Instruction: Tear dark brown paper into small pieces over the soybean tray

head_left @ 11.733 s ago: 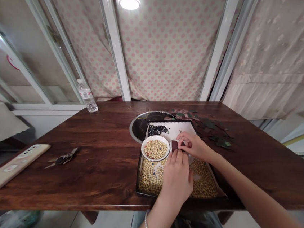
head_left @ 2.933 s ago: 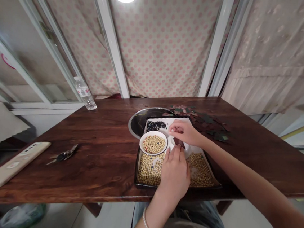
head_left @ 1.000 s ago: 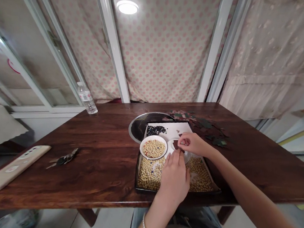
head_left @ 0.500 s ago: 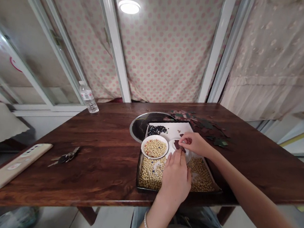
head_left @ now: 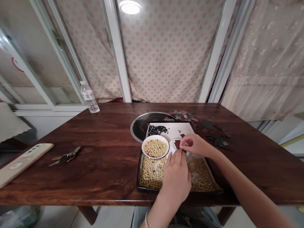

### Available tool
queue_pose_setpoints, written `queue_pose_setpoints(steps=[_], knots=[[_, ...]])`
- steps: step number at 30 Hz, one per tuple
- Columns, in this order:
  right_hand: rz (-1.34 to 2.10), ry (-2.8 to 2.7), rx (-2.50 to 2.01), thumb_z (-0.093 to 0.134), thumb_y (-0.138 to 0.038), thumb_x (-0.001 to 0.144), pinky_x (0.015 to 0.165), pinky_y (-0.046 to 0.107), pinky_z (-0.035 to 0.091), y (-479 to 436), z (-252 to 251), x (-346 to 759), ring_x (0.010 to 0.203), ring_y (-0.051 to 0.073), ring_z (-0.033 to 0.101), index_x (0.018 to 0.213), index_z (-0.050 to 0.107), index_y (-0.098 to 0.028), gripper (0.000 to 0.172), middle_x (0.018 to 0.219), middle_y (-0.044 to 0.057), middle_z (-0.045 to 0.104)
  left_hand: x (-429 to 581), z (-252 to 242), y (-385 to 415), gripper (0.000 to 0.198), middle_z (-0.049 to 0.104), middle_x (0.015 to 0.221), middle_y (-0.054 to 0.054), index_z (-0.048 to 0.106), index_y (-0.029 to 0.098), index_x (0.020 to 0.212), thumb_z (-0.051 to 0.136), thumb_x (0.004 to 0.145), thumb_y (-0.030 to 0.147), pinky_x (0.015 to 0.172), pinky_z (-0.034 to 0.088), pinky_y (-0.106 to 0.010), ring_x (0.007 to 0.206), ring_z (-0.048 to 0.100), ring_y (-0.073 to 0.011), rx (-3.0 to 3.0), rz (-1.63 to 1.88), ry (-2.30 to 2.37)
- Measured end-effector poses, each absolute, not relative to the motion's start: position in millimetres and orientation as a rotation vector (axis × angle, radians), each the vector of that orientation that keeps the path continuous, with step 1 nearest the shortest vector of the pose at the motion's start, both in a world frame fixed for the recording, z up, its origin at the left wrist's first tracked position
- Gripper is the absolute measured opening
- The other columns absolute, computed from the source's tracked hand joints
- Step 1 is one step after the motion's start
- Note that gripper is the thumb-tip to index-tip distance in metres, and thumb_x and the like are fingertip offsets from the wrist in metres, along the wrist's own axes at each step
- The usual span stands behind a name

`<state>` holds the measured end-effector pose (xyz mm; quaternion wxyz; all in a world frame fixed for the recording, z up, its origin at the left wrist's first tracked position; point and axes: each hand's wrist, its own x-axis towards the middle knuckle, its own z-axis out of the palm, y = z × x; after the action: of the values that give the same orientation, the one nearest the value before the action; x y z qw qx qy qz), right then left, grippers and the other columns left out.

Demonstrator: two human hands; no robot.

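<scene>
Dark brown flat piece (head_left: 177,144), long axis tilted, on white saucer (head_left: 173,144); right hand (head_left: 196,146) nearer, just beside; left hand (head_left: 175,180) below; fingers curled inward, grip unclear.

- Right hand (head_left: 196,146): fingertips pinched together at the small dish, right beside the dark pieces; whether they grip one is too small to tell.
- Left hand (head_left: 175,176): fingers extended, held over the soybeans, tips just beside the dish.
- Small dish (head_left: 171,143): white, round, sitting flat in the tray.
- Dark pieces (head_left: 177,144): flat, angular, maroon; one lies in the dish, another just past its rim.
- Soybeans (head_left: 150,174): pale, round, spread in a layer beneath the left hand.
</scene>
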<state>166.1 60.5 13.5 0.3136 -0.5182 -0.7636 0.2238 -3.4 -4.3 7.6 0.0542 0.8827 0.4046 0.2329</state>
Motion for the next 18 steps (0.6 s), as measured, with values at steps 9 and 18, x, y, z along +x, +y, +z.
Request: queue_pose_setpoints(steps=[9, 18], knots=[[0.335, -1.915, -1.371, 0.059, -0.018, 0.069, 0.051, 0.023, 0.035, 64.5, 6.4, 164.3, 0.052, 0.010, 0.044, 0.067, 0.066, -0.017, 0.008, 0.055, -0.002, 0.049, -3.7, 6.5, -4.1, 0.053, 0.047, 0.131, -0.016, 0.041, 0.008, 0.127, 0.043, 0.074, 0.010, 0.108, 0.031, -0.045, 0.124, 0.042, -0.0273, 2.689, 0.706, 1.225], [0.342, -1.877, -1.222, 0.059, -0.024, 0.075, 0.053, 0.023, 0.038, 79.8, 26.5, 131.6, 0.055, 0.011, 0.046, 0.079, 0.067, -0.019, 0.010, 0.061, -0.001, 0.052, -2.8, 5.2, -5.8, 0.054, 0.044, 0.134, -0.018, 0.040, 0.003, 0.130, 0.040, 0.077, 0.013, 0.110, 0.027, -0.043, 0.127, 0.038, -0.0277, 2.703, 0.629, 1.232]])
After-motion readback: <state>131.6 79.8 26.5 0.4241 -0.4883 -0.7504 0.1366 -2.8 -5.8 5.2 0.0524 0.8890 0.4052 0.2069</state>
